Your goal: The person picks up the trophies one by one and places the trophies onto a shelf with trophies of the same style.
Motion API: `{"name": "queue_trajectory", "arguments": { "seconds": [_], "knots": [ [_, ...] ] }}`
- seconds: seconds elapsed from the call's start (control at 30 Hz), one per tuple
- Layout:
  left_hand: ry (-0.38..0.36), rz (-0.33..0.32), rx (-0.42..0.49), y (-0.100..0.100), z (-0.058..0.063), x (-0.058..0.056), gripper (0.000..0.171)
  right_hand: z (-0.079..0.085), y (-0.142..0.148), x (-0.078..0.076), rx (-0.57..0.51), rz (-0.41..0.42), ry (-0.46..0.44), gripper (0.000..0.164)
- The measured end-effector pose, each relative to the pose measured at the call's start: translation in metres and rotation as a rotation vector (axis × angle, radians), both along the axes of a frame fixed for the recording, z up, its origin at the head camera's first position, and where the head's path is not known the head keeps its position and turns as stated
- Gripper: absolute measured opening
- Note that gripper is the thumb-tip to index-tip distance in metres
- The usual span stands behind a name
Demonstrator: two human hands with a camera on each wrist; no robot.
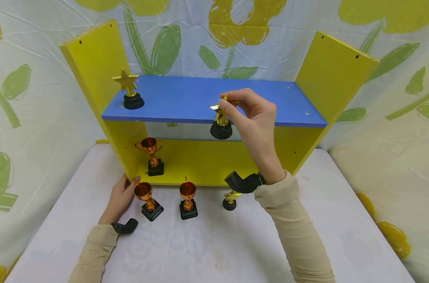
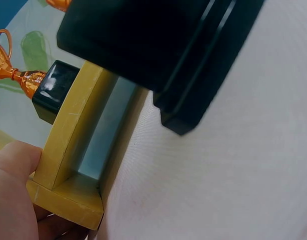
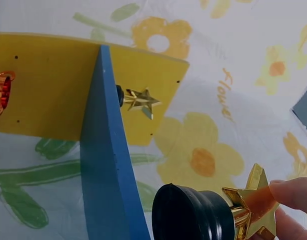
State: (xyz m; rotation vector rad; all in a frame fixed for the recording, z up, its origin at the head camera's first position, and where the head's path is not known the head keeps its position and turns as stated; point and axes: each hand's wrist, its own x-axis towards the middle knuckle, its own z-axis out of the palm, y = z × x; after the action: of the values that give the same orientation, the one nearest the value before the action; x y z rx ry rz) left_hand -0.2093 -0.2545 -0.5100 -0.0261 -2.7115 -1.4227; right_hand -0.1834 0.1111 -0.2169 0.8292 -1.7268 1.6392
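My right hand (image 1: 255, 118) pinches a gold star trophy (image 1: 221, 126) by its star, just in front of the blue shelf board's front edge. In the right wrist view the trophy's round black base (image 3: 191, 215) points toward the board. My left hand (image 1: 120, 198) grips the lower left corner of the yellow and blue shelf unit (image 2: 68, 135), thumb on one side and fingers round the other. A second star trophy (image 1: 130, 90) stands at the left of the blue board (image 1: 179, 94). On the yellow bottom board stands a bronze-coloured cup trophy (image 1: 152, 157).
Two more cup trophies, one (image 1: 150, 202) beside my left hand and one (image 1: 188, 200) to its right, stand on the white-covered table (image 1: 186, 251). A star trophy (image 1: 230, 201) stands below my right wrist. Yellow side panels (image 1: 336, 74) rise at both ends of the shelf unit.
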Motion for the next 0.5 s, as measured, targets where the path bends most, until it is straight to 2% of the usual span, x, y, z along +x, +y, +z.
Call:
{"name": "queue_trajectory", "arguments": {
  "seconds": [0.33, 0.5],
  "knots": [
    [0.015, -0.003, -0.002, -0.001, -0.001, 0.000, 0.071, 0.008, -0.007, -0.013, -0.035, 0.015, -0.004, 0.009],
    [0.017, -0.003, -0.007, -0.001, -0.001, 0.000, 0.071, 0.014, -0.010, -0.021, -0.072, 0.005, -0.077, 0.010]
  ]
}}
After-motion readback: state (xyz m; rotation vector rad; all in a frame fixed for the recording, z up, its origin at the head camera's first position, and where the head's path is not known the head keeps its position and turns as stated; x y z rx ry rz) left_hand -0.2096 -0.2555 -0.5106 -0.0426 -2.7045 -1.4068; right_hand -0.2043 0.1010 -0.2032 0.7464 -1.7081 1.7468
